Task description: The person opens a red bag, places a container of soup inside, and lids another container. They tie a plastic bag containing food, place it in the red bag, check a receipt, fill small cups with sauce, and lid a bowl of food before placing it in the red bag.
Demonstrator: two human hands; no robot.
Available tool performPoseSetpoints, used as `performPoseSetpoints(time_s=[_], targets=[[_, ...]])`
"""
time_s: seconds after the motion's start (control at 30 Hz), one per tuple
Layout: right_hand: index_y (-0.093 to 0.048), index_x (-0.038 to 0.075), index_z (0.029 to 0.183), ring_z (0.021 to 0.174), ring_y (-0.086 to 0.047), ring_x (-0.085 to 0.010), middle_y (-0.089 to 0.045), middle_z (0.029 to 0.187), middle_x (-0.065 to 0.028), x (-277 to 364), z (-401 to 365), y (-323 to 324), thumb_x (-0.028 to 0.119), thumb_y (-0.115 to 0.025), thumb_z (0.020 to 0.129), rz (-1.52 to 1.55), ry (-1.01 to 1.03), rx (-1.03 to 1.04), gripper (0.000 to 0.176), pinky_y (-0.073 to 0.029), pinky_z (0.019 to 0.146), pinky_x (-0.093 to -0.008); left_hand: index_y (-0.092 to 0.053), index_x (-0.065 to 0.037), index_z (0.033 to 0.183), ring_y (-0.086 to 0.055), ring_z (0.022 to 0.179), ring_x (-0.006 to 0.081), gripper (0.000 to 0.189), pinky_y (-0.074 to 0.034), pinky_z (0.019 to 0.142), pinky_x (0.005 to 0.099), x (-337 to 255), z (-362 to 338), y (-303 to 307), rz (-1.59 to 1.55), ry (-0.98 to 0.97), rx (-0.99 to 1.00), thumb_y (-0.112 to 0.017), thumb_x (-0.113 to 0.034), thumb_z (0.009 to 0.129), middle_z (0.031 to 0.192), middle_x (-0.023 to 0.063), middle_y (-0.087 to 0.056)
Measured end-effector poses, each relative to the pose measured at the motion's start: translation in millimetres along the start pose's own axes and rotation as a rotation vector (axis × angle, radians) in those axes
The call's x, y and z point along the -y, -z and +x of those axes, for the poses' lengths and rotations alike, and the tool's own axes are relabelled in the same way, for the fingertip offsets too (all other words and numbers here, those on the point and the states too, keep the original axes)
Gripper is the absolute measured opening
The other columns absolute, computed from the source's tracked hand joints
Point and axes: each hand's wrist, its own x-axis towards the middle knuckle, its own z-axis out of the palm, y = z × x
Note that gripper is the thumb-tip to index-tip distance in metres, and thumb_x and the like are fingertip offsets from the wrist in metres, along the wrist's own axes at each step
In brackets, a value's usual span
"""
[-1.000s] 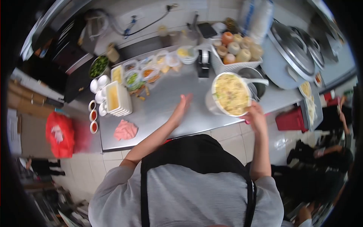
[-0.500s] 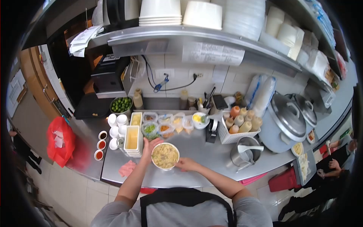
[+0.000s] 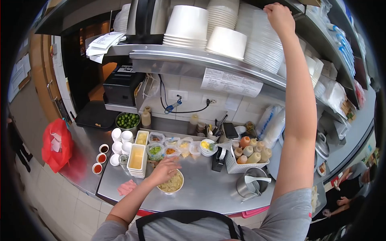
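Observation:
A white round bowl of brownish rice-like food (image 3: pixel 172 184) stands on the steel counter. My left hand (image 3: pixel 164 170) is above its far left rim, fingers loosely apart, holding nothing that shows. High up at the shelf, my right hand (image 3: pixel 280 18) is at the top of a tall stack of clear plastic lids (image 3: pixel 261 42). Its fingers are bent closed, and what lies between them is hidden. Just beyond the left hand sit small bags of chopped greens (image 3: pixel 155 150) and orange bits (image 3: pixel 171 152).
White containers with a yellow filling (image 3: pixel 137 156) and white cups (image 3: pixel 116 148) stand left. A basket of sauce bottles (image 3: pixel 251 154) and a metal pot with utensils (image 3: pixel 252 184) stand right. White paper bowls (image 3: pixel 186 22) fill the overhead shelf (image 3: pixel 193 56). Another person (image 3: pixel 354 188) is at far right.
My right hand has left the bowl and risen to the lids on the shelf. My left hand has shifted from the bowl's side to over its far rim. The view has tilted up.

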Motion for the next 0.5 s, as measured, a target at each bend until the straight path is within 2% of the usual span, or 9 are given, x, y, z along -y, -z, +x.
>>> performPoseSetpoints(time_s=[0.07,0.1,0.17,0.2,0.27,0.3,0.37,0.43,0.5], targets=[[-0.065,0.005,0.073,0.072,-0.059,-0.0337,-0.062,0.077,-0.015,-21.7,15.0,-24.6,0.017,-0.061,0.07,-0.213,-0.131,0.191,0.013,-0.049,0.069,-0.0389,-0.065,-0.011,0.094,-0.056,0.097,0.0243,0.019,-0.028,0.1,0.0426,-15.5,2.6,12.0,0.098,0.091,0.084,-0.059,-0.018,0.078,0.092,0.0087,-0.063],[-0.065,0.005,0.073,0.072,-0.059,-0.0337,-0.062,0.077,-0.015,-27.8,21.2,-28.9,0.017,-0.061,0.07,-0.207,-0.128,0.19,0.013,-0.049,0.069,-0.0389,-0.065,-0.011,0.094,-0.056,0.097,0.0243,0.019,-0.028,0.1,0.0426,-18.6,1.2,16.4,0.098,0.095,0.079,-0.059,-0.018,0.078,0.092,0.0087,-0.063],[-0.065,0.005,0.071,0.074,-0.06,-0.0324,-0.062,0.079,-0.0164,-41.7,34.3,-33.7,0.017,-0.064,0.065,-0.147,-0.323,0.384,0.013,-0.049,0.069,-0.0387,-0.065,-0.009,0.092,-0.059,0.089,0.0241,0.019,-0.037,0.093,0.0369,-21.2,-1.8,22.6,0.025,0.149,0.036,-0.061,-0.019,0.076,0.09,0.01,-0.063],[-0.065,0.005,0.071,0.075,-0.06,-0.0313,-0.062,0.078,-0.0168,-46.1,39.2,-36.6,0.019,-0.065,0.064,-0.158,-0.303,0.348,0.016,-0.048,0.069,-0.0383,-0.065,-0.009,0.092,-0.059,0.089,0.0241,0.019,-0.037,0.093,0.0369,-20.0,-3.0,25.6,0.022,0.151,0.033,-0.061,-0.019,0.076,0.09,0.01,-0.063],[-0.065,0.005,0.071,0.075,-0.06,-0.0311,-0.062,0.076,-0.0174,-58.9,43.1,-36.2,0.019,-0.065,0.065,-0.025,-0.331,0.419,0.015,-0.048,0.069,-0.0378,-0.065,-0.006,0.089,-0.06,0.085,0.0254,0.018,-0.044,0.082,0.0335,-17.5,-5.9,30.6,-0.023,0.186,0.007,-0.062,-0.019,0.076,0.088,0.0108,-0.064],[-0.065,0.005,0.071,0.075,-0.06,-0.0311,-0.062,0.076,-0.0174,-71.2,44.2,-47.3,0.019,-0.065,0.065,-0.024,-0.326,0.422,0.015,-0.048,0.069,-0.0378,-0.065,-0.006,0.089,-0.06,0.085,0.0254,0.018,-0.044,0.082,0.0335,-18.5,-4.3,32.6,-0.028,0.19,0.005,-0.062,-0.019,0.076,0.088,0.0108,-0.064],[-0.062,0.008,0.093,0.086,-0.058,-0.0295,-0.062,0.09,-0.0134,-104.9,46.6,-78.7,0.024,-0.058,0.076,-0.124,-0.176,0.531,0.024,-0.045,0.074,-0.0372,-0.065,-0.004,0.087,-0.061,0.079,0.0261,0.018,-0.046,0.074,0.0339,-22.6,3.7,41.7,-0.037,0.154,-0.052,-0.061,-0.017,0.076,0.085,0.0119,-0.064],[-0.062,0.007,0.091,0.087,-0.058,-0.0298,-0.062,0.09,-0.0135,-105.3,42.5,-79.7,0.026,-0.059,0.075,-0.096,-0.194,0.529,0.025,-0.045,0.074,-0.0373,-0.064,-0.004,0.088,-0.059,0.078,0.0269,0.017,-0.046,0.074,0.0343,-49.7,38.3,71.9,0.013,0.033,-0.104,-0.061,-0.015,0.075,0.085,0.0117,-0.063],[-0.062,0.007,0.088,0.085,-0.058,-0.0281,-0.062,0.087,-0.0133,-99.0,37.2,-74.2,0.029,-0.06,0.074,-0.094,-0.231,0.505,0.026,-0.045,0.074,-0.037,-0.063,-0.004,0.091,-0.058,0.082,0.0266,0.018,-0.046,0.074,0.0347,-74.0,87.5,106.2,0.093,-0.224,-0.212,-0.062,-0.011,0.073,0.088,0.0108,-0.063]])
